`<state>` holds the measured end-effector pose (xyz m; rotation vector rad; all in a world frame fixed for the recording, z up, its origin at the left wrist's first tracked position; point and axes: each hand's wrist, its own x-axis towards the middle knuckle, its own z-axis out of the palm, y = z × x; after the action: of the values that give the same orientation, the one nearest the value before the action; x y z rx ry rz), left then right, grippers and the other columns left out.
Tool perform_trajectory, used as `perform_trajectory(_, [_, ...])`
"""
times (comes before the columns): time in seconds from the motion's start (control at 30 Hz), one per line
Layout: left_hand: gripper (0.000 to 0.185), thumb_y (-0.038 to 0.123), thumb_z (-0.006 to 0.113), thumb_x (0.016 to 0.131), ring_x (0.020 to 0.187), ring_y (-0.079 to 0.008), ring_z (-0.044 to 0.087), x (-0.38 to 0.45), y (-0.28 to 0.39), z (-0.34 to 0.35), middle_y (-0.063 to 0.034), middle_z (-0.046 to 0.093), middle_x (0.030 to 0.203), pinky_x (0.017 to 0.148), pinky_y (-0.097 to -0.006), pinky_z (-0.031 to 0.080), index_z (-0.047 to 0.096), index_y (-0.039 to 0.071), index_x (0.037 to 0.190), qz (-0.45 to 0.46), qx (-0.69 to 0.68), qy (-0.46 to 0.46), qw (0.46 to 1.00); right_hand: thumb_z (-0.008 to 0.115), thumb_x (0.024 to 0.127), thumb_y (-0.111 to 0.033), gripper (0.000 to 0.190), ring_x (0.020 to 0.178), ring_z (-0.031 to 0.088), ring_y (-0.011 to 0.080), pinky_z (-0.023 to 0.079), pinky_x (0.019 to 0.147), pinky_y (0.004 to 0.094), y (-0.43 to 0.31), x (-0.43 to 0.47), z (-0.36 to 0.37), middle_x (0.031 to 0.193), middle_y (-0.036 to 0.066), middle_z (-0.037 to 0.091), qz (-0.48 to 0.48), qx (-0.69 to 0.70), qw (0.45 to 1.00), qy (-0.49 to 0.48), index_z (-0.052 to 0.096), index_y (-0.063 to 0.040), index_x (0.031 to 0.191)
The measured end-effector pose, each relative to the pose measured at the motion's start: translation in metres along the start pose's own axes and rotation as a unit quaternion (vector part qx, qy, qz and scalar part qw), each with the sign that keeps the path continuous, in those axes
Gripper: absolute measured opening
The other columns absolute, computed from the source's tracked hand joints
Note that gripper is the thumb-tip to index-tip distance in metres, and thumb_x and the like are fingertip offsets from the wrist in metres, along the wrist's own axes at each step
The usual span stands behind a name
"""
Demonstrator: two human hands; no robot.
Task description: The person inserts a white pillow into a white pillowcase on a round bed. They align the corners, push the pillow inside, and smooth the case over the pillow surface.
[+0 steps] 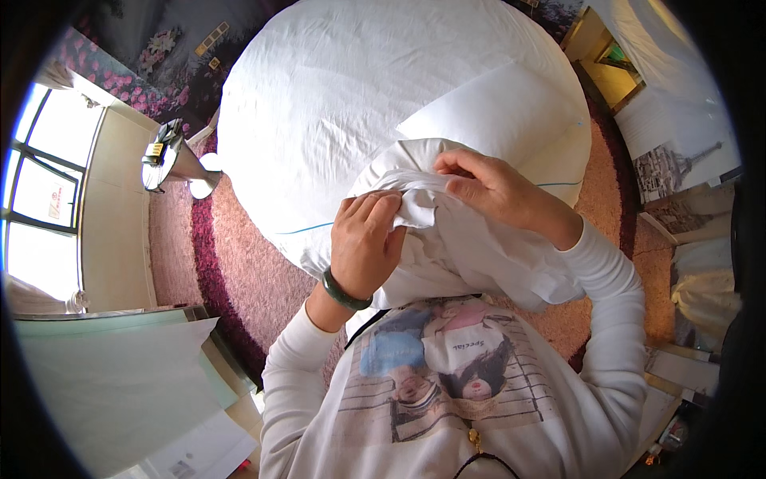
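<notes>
A bunched white cloth, which looks like a pillowcase or cover, lies against my front at the near edge of a round bed with a white sheet. My left hand, with a dark bangle at the wrist, grips the gathered edge of the cloth, its fingers curled over it. On the right my right hand has its thumb and fingers around the folded rim of the same cloth. Just beyond the hands a smooth white pillow lies on the bed. Folds hide parts of the fingertips.
A small pedestal table with dark items on top stands left of the bed, near a window. Pink carpet surrounds the bed. At the lower left is a surface with a white covering. A wall with a tower picture is at right.
</notes>
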<state>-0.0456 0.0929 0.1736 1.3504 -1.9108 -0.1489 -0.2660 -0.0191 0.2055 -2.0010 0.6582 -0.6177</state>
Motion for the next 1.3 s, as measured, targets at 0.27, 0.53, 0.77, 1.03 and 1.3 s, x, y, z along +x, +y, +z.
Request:
perform_trajectory(0.27, [0.041,0.007,0.072,0.070,0.099,-0.0296,0.064,0.000,0.011,0.009,-0.0113,0.068,0.109,0.086,-0.0397,0.045,0.060,0.003,0.109,-0.015,0.009,0.000,1.000,0.069,0.090,-0.022,0.037,0.089,0.067,0.0310,0.051,0.079,0.0381,0.005,-0.016,-0.007,0.101,0.019,0.071,0.063,-0.087,0.993,-0.045,0.063,-0.001,0.119])
perform_trajectory(0.53, [0.038,0.008,0.070,0.072,0.098,-0.0295,0.063,0.002,0.018,0.018,-0.0114,0.068,0.108,0.085,-0.0403,0.045,0.061,0.004,0.108,0.006,0.042,-0.006,0.999,0.066,0.092,-0.012,0.021,0.078,0.067,0.0258,0.051,0.073,0.0359,0.004,-0.022,-0.005,0.086,0.017,0.068,0.076,-0.075,0.993,-0.055,0.061,0.000,0.107])
perform_trajectory(0.77, [0.040,-0.002,0.065,0.065,0.094,-0.0322,0.065,-0.006,0.033,-0.002,-0.0125,0.069,0.103,0.088,-0.0405,0.050,0.061,0.001,0.105,0.043,-0.038,-0.027,0.998,0.066,0.090,-0.010,0.017,0.087,0.067,0.0385,0.052,0.074,0.0422,0.018,-0.009,-0.015,0.089,0.019,0.069,-0.087,-0.204,0.971,0.093,0.059,-0.002,0.104])
perform_trajectory(1.03, [0.040,-0.010,0.068,0.065,0.086,-0.0322,0.069,-0.016,0.045,-0.044,-0.0129,0.071,0.095,0.077,-0.0361,0.054,0.064,0.001,0.103,0.018,-0.164,-0.056,0.985,0.058,0.099,-0.019,0.020,0.093,0.068,0.0297,0.052,0.082,0.0377,0.048,0.011,-0.018,0.101,0.017,0.070,0.025,-0.102,0.994,-0.022,0.058,-0.002,0.110])
perform_trajectory(1.3, [0.031,-0.007,0.064,0.074,0.076,-0.0278,0.069,-0.009,0.037,-0.041,-0.0135,0.068,0.086,0.069,-0.0312,0.053,0.064,0.002,0.103,-0.050,-0.239,-0.101,0.964,0.057,0.101,-0.020,0.025,0.103,0.059,0.0141,0.048,0.090,0.0294,0.088,0.034,0.016,0.110,0.007,0.066,0.259,0.142,0.936,-0.189,0.059,0.000,0.116])
